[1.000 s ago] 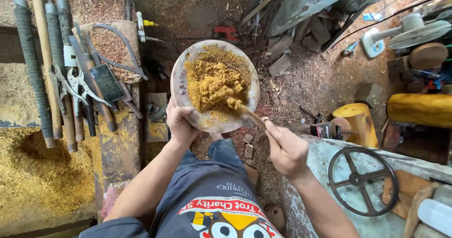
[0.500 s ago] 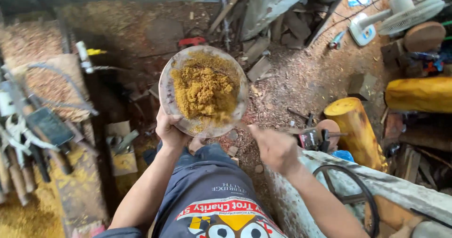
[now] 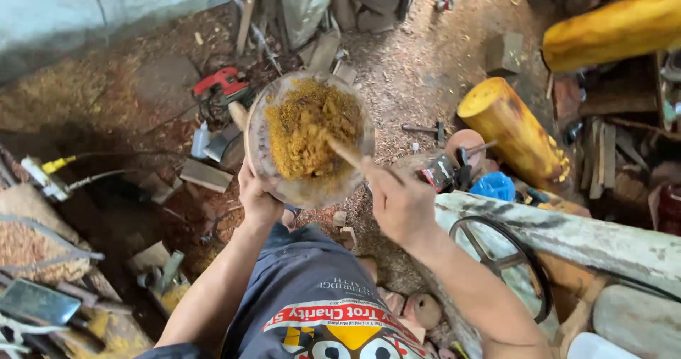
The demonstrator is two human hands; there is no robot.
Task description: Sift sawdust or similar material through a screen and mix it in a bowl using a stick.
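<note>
Seen from above, a person's left hand (image 3: 257,197) cups the near rim of a round bowl (image 3: 259,146), fingers curled under it, holding it level over a sawdust-strewn workshop floor (image 3: 418,75). The right hand (image 3: 401,204), fingers closed around a wooden stick (image 3: 345,153), stirs a heap of yellow-brown sawdust mix (image 3: 308,125). Stirring goes best with the bowl kept steady and the strokes short, well inside the rim.

Around the held bowl (image 3: 264,150) little room is free: a red power tool (image 3: 221,82) and wood scraps (image 3: 204,175) crowd the left, yellow logs (image 3: 514,133) and a wheel (image 3: 500,260) block the right, leaving open sawdust floor (image 3: 418,75) beyond.
</note>
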